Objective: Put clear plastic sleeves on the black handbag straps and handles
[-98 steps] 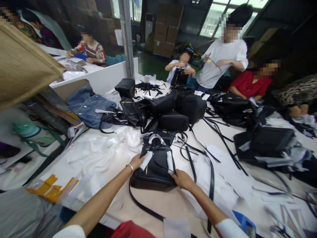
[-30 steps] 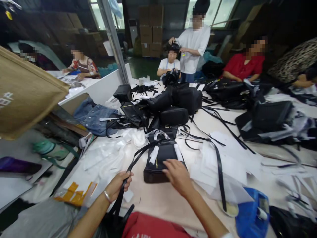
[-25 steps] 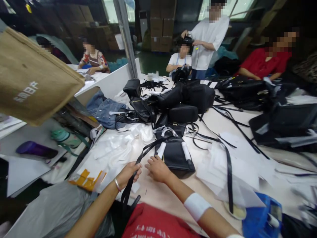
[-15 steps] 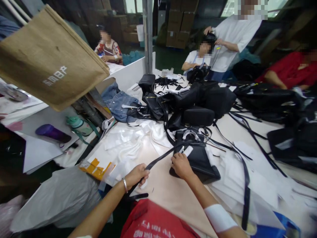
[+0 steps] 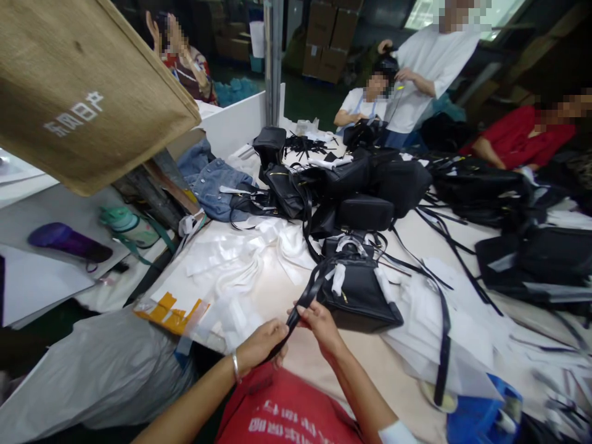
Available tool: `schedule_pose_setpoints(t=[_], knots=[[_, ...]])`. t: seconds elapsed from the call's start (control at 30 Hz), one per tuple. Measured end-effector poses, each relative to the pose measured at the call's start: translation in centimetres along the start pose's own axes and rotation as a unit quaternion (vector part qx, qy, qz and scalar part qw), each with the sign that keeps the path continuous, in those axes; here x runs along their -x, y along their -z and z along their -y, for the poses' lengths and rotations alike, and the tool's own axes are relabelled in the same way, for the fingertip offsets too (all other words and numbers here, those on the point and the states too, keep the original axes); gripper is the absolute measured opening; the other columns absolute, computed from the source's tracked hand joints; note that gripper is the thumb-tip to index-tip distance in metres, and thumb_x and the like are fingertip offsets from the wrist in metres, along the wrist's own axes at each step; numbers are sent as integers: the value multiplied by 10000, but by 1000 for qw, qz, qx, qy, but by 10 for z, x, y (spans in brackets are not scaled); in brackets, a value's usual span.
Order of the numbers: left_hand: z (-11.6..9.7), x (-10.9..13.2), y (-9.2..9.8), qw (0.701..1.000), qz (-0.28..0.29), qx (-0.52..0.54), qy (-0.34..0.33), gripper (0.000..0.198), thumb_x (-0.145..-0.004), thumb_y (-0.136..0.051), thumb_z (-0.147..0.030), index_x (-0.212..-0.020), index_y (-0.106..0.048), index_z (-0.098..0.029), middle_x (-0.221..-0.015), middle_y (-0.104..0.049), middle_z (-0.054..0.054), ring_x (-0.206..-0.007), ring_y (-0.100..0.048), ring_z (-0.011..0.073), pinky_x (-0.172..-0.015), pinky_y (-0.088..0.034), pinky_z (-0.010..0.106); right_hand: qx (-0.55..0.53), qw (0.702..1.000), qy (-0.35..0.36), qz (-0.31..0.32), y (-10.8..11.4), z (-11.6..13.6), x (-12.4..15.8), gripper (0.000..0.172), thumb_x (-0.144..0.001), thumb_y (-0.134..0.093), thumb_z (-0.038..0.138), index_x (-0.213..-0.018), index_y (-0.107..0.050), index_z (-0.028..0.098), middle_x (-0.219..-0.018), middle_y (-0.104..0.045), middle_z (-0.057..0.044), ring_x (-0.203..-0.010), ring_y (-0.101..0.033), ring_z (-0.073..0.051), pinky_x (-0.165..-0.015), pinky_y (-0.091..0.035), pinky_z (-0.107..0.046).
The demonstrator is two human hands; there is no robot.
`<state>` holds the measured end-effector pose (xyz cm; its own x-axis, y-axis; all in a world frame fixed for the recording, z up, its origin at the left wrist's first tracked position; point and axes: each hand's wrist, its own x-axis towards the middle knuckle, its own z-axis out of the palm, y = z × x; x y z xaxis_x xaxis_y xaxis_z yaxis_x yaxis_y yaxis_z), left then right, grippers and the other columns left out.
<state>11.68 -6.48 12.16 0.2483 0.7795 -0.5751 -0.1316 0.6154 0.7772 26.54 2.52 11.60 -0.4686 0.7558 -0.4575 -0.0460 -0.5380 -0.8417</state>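
A black strap (image 5: 311, 292) runs from a black handbag (image 5: 359, 291) down toward my body. My left hand (image 5: 268, 343) is closed around the strap at its lower stretch. Just above it, my right hand (image 5: 318, 324) pinches the same strap between thumb and fingers. The handbag lies on the table beyond my right hand, with white wrapping on its handle and pale strips on its front and side. Where the strap meets the bag is partly hidden by the bag's other parts.
Black bags (image 5: 365, 213) are heaped behind the handbag. White strips (image 5: 250, 253) lie left, and thin white sheets (image 5: 420, 314) right. A tan cloth bag (image 5: 92, 92) hangs at upper left. Co-workers sit and stand across the table. A blue plastic bag (image 5: 476, 410) is at lower right.
My right hand has left the handbag's front and moved down-left onto the strap, close to my left hand. My left hand has shifted slightly closer to my body, still holding the strap.
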Motion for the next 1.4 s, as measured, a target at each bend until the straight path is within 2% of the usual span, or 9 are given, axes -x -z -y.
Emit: schedule_pose_setpoints(t=[0.13,0.33,0.4,0.57,0.7,0.9,1.07,1.2,1.4], knots=[[6,11,15,982,101,147,62,400,-795,-520,-512,-900,-543,-126,-657,-581,25,-510,-579,120,-538,-447,253,-6,1000,16,6,9,10,-4,523,-681,-685,403,-1125,-543,166,-1000,-674,-113,-838,-653,-223,-755,-473,-344],[7,-4,18,990,28,136,34,360,-782,-546,-489,-826,-527,-132,-549,-549,-8,-393,-503,94,-408,-374,203,206,978,34,-2,11,0,-24,422,-844,-482,385,-1182,-487,132,-1005,-660,-132,-833,-638,-213,-743,-467,-338],[2,-13,23,987,-20,157,25,302,-791,-556,-434,-809,-513,-136,-519,-496,-42,-351,-421,54,-367,-297,167,408,908,89,-26,16,4,-26,390,-890,-416,385,-1173,-504,131,-982,-656,-135,-884,-614,-228,-794,-440,-361],[-23,-32,47,947,-38,315,55,113,-845,-486,-223,-803,-485,-118,-557,-384,-70,-379,-318,8,-383,-251,120,769,603,210,-1,36,17,-24,286,-889,-462,343,-1032,-596,134,-995,-626,-161,-1047,-495,-280,-933,-295,-419],[-41,-37,57,943,1,328,58,78,-839,-484,-154,-849,-513,-83,-641,-437,-13,-442,-375,19,-384,-261,114,832,535,144,12,53,2,-15,146,-838,-537,252,-863,-624,138,-866,-627,-135,-892,-525,-269,-804,-324,-393],[-45,-55,56,934,9,358,10,107,-799,-461,-14,-879,-528,-37,-723,-497,56,-512,-438,34,-403,-317,111,793,591,147,30,62,-9,10,111,-819,-547,198,-881,-631,162,-859,-638,-113,-923,-524,-265,-835,-326,-389],[-43,-88,32,935,-32,350,-51,109,-825,-447,-33,-886,-515,-93,-727,-513,38,-566,-497,51,-534,-440,161,589,793,156,-1,37,3,11,344,-878,-461,338,-1192,-516,209,-1071,-627,-89,-988,-555,-219,-829,-415,-327],[-42,-109,16,950,-70,293,-85,74,-847,-444,-88,-888,-497,-120,-782,-565,56,-635,-559,81,-643,-488,230,383,918,33,101,5,-28,3,360,-832,-487,443,-1082,-540,190,-890,-670,-52,-745,-620,-181,-616,-476,-273],[-5,-82,57,974,-200,28,-99,145,-834,-513,-212,-967,-524,-155,-899,-599,73,-910,-577,191,-869,-441,400,331,938,-63,85,16,-79,-11,241,-813,-492,393,-878,-553,170,-678,-630,-12,-517,-575,-142,-470,-444,-238]])
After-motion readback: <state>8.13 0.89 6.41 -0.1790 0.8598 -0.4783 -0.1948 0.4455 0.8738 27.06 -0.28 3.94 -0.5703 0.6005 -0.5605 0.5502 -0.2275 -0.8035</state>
